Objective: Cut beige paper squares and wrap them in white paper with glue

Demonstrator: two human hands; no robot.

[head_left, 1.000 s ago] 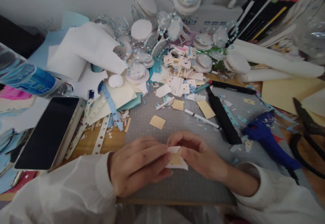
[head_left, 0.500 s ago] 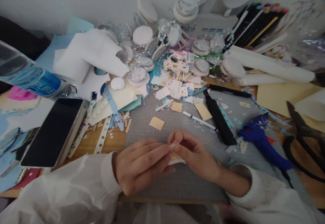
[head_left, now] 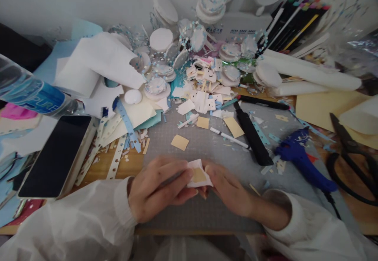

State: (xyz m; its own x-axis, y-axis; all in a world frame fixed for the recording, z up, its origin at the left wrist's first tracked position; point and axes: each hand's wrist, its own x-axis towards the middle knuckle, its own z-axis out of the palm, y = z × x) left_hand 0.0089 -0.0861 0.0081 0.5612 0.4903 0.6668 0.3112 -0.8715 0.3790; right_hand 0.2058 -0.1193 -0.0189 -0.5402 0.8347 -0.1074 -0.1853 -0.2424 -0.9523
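Note:
Both my hands meet over the near part of a grey cutting mat (head_left: 206, 146). Between them is a small white paper piece (head_left: 198, 174) with a tan square stuck on its face. My left hand (head_left: 159, 188) pinches the paper's left edge with thumb and fingers. My right hand (head_left: 227, 188) holds its right edge, fingers curled beneath it. The paper faces up, tilted toward me. Loose tan paper squares (head_left: 180, 142) lie on the mat just beyond my hands.
A black-screened phone (head_left: 56, 156) lies left, a plastic bottle (head_left: 32, 93) behind it. A blue glue gun (head_left: 301, 160), black knife handle (head_left: 251, 133), white pen (head_left: 228, 137) and black scissors (head_left: 351, 154) lie right. Paper scraps and white foam discs (head_left: 161, 39) pile up behind.
The white paper piece has been turned up so its tan square faces me. My right fingers have shifted from above it to its right edge and underside.

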